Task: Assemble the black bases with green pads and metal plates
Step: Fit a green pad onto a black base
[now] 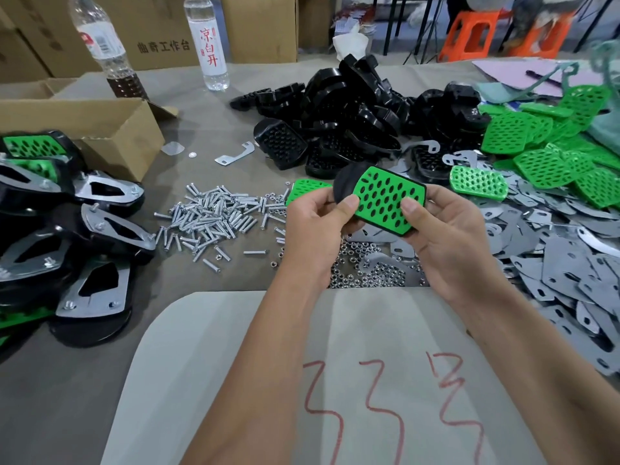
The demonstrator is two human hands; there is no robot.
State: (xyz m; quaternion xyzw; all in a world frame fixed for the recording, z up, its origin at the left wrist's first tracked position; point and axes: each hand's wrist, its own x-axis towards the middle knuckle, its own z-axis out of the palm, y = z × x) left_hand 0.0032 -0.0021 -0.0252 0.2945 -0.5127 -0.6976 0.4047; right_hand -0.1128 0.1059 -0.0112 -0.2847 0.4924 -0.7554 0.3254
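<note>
Left hand [317, 223]: clamped on the left end of the black plastic base [345, 186], thumb pressed down on the green perforated pad [382, 199], other fingers curled underneath.
Right hand [446, 229]: gripping the right end of the same piece, thumb flat on the pad's right edge, rest of the fingers wrapped around the back.
Green perforated pad: seated in the black base, holes facing up, held between both hands above the table, tilted a bit.
Second green pad [307, 189]: lying flat just behind the left hand's knuckles, partly hidden by them.
Loose silver screws [214, 216]: scattered in a heap just left of the left hand.
Small silver nuts [369, 266]: piled right below and between the two hands, partly covered by the wrists.
Flat grey metal plates [563, 263]: big sprawl right of the right hand, running down along the forearm.
Heap of empty black bases [352, 115]: well beyond both hands, further back on the table.
Pile of loose green pads [543, 142]: beyond and right of the right hand.
Finished black assemblies with metal plates bolted on [84, 236]: stacked far left of the left hand, past the screws.
Brown cardboard box [100, 129]: behind that stack, open flaps.
Clear plastic water bottles [208, 41]: two, upright, far back left of the hands.
White sheet with red scribbles [235, 380]: under both forearms, nearest edge.
</note>
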